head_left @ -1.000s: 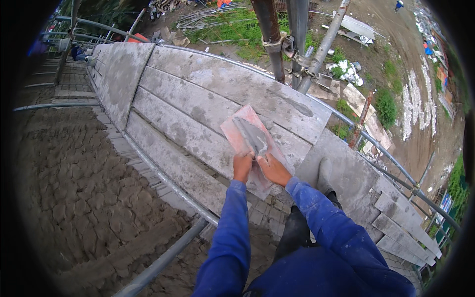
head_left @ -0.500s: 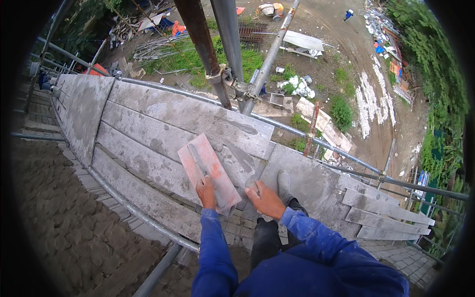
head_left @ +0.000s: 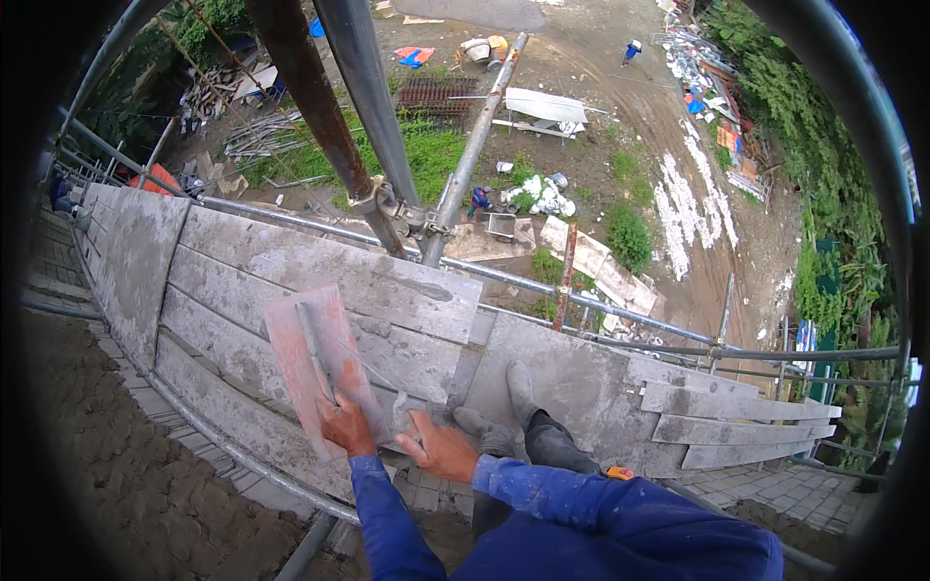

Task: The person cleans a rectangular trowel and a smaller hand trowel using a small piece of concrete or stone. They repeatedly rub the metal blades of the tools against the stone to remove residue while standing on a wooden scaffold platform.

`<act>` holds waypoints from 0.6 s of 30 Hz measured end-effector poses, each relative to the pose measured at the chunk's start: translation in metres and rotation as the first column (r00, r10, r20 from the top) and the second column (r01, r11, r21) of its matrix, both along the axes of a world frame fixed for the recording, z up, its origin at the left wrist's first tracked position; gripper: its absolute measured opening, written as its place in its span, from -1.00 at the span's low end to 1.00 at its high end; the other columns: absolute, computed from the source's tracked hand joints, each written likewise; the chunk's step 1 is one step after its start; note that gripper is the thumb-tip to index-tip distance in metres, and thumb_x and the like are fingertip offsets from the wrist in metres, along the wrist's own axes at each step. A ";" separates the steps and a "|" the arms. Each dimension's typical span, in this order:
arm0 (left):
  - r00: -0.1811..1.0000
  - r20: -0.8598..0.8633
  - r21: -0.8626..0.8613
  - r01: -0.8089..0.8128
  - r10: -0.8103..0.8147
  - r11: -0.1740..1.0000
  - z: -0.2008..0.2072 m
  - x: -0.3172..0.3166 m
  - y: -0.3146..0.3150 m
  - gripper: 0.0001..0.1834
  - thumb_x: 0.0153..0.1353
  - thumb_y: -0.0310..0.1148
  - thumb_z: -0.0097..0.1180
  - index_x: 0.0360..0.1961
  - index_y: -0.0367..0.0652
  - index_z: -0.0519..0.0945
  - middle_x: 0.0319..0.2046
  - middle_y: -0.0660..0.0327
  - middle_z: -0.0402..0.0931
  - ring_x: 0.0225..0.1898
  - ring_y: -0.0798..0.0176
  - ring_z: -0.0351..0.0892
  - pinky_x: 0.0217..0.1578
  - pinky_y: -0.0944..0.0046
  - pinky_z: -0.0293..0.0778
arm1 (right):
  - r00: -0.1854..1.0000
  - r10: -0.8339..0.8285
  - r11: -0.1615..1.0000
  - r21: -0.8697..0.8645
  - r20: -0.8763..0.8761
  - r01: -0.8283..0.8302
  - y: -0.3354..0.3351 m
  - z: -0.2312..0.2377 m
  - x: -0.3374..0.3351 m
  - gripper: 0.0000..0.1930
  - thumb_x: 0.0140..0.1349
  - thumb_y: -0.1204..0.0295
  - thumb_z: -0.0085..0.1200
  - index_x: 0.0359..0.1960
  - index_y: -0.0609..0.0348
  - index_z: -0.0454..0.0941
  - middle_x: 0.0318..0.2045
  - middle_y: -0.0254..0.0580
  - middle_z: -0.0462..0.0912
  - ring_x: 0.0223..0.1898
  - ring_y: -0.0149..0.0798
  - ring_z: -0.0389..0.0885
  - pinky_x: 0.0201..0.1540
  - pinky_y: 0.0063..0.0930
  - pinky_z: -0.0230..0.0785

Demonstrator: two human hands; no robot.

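My left hand (head_left: 349, 427) is closed round the long handle of a plastering float (head_left: 360, 373). Its flat rectangular board is pinkish red, smeared with grey, and held tilted over the planks. Close to its right side, my right hand (head_left: 441, 447) grips a mortar-grey trowel (head_left: 398, 403) by the handle; its blade is hard to tell from the grey boards behind. Below the tools lies the scaffold platform of grey, mortar-stained planks (head_left: 232, 242). My grey boots (head_left: 521, 385) stand on it, right of my hands.
A scaffold pipe rail (head_left: 533, 283) runs along the far edge, with rusty and grey uprights (head_left: 320, 126) clamped to it. Rough grey mortar (head_left: 126, 455) lies at lower left, beside a curved pipe (head_left: 242, 447). Far below are a cement mixer (head_left: 477, 50), sheets and a person (head_left: 632, 51).
Both hands and the float have shifted left in view, and the float stands more upright. The view has turned, so the platform sits farther left and a second boot shows.
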State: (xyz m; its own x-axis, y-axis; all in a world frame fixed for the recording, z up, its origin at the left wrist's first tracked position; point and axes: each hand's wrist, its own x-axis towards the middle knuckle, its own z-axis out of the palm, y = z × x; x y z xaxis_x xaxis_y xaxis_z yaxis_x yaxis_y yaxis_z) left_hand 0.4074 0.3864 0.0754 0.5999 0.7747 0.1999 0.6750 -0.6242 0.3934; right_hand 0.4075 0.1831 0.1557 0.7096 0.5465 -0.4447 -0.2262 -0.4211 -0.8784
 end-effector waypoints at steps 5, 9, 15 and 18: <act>0.994 0.111 0.085 -0.015 0.005 0.996 -0.011 -0.008 0.016 -0.64 0.29 -0.30 0.12 -0.04 -0.42 0.56 -0.14 -0.30 0.60 -0.12 -0.38 0.59 -0.11 -0.18 0.47 | 0.995 -0.067 0.997 -0.044 0.075 0.071 0.011 -0.010 -0.005 -0.43 0.46 0.00 -0.07 0.19 0.27 0.24 -0.19 0.28 0.68 -0.17 0.40 0.63 -0.12 0.19 0.41; 0.996 -0.081 -0.166 0.016 -0.030 0.986 0.006 0.025 -0.024 -0.55 0.23 -0.25 0.20 0.04 -0.37 0.58 -0.05 -0.30 0.60 0.01 -0.38 0.57 0.03 -0.12 0.46 | 0.990 0.104 0.959 -0.274 0.091 -0.076 -0.006 -0.053 0.009 -0.45 0.44 0.01 -0.03 0.17 0.26 0.28 -0.21 0.28 0.69 -0.18 0.39 0.64 -0.14 0.19 0.41; 0.983 0.035 -0.366 -0.155 0.180 0.917 -0.036 -0.056 0.014 -0.57 0.22 -0.27 0.20 0.00 -0.38 0.57 -0.16 -0.21 0.65 -0.05 -0.31 0.61 -0.01 -0.15 0.46 | 0.994 0.048 0.986 -0.162 0.102 -0.031 -0.051 -0.061 0.004 -0.53 0.35 0.12 0.15 0.05 0.26 0.40 -0.23 0.14 0.66 -0.28 0.18 0.66 -0.14 -0.03 0.47; 0.953 -0.001 -0.417 -0.274 0.302 0.866 -0.046 -0.100 0.014 -0.58 0.21 -0.26 0.18 -0.03 -0.41 0.58 -0.14 -0.24 0.64 -0.04 -0.30 0.62 0.00 -0.09 0.48 | 0.978 0.043 0.987 -0.144 -0.204 -0.073 -0.063 -0.047 0.016 -0.58 0.28 0.22 0.22 -0.01 0.27 0.45 -0.22 0.02 0.65 -0.26 -0.02 0.65 -0.10 -0.17 0.47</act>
